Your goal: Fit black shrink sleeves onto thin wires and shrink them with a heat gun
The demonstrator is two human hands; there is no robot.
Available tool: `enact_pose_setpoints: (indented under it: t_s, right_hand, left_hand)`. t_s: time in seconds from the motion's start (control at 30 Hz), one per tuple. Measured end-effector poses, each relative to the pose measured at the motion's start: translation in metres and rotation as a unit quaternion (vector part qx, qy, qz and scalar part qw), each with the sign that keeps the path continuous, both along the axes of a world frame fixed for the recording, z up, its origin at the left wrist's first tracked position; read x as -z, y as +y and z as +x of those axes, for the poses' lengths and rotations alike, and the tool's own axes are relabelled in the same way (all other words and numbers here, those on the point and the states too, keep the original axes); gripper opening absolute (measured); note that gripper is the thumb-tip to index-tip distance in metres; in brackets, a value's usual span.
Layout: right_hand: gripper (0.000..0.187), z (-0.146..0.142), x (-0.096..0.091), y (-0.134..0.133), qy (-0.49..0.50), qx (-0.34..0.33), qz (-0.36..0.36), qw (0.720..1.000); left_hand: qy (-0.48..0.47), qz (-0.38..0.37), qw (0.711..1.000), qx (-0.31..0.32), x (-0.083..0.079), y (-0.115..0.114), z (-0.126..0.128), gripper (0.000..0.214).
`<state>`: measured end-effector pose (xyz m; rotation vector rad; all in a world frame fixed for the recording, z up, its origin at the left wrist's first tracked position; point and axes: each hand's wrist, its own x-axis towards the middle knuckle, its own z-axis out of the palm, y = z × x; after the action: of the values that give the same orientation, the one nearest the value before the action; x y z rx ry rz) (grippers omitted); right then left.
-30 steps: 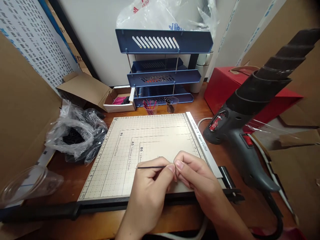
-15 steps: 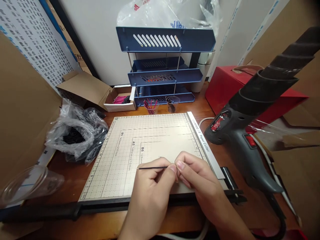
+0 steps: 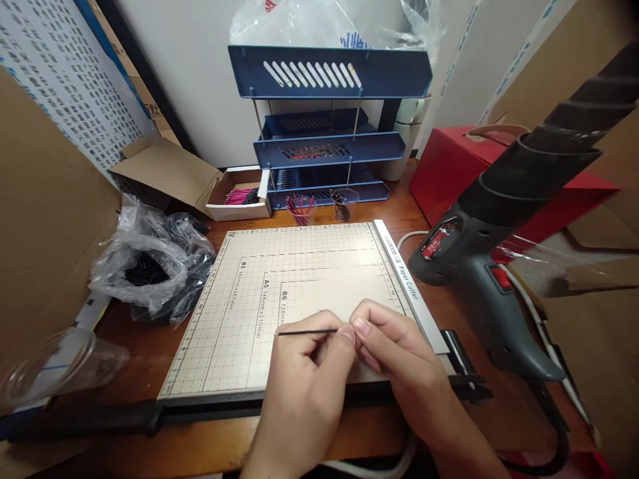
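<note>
My left hand (image 3: pixel 304 379) and my right hand (image 3: pixel 394 362) meet over the near edge of a beige gridded paper cutter (image 3: pixel 239 319). Both pinch a thin black wire (image 3: pixel 304 332) that sticks out level to the left from between the thumbs. The fingers of both hands are closed around it. What the right fingertips hold beyond the wire is hidden. The cutter's black blade arm (image 3: pixel 124 418) lies along its front edge.
A grey heat gun (image 3: pixel 479 266) stands to the right, nozzle up, before a red box (image 3: pixel 449 173). Behind the cutter are a blue tiered tray (image 3: pixel 324 146), two small cups of wire pieces (image 3: pixel 299 211), and a carton of pink wires (image 3: pixel 239 197). A plastic bag (image 3: pixel 150 266) and clear cup (image 3: pixel 54 366) lie left.
Both hands stay pinched on the wire in nearly the same place. The view has shifted very slightly; nothing else has moved.
</note>
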<state>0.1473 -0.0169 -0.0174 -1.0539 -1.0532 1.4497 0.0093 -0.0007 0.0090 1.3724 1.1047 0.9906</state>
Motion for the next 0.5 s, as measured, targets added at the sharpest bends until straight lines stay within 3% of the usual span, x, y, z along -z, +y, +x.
enact_pose_setpoints:
  t_s: [0.23, 0.5]
  right_hand:
    - [0.047, 0.001, -0.002, 0.002, -0.051, -0.013, 0.028, 0.998]
    - [0.044, 0.001, -0.004, 0.002, -0.061, -0.011, 0.027, 0.998]
  left_hand:
    - [0.004, 0.007, 0.998, 0.055, 0.01, 0.004, -0.009, 0.037]
    - [-0.026, -0.028, 0.997, 0.064, 0.011, 0.003, -0.014, 0.036]
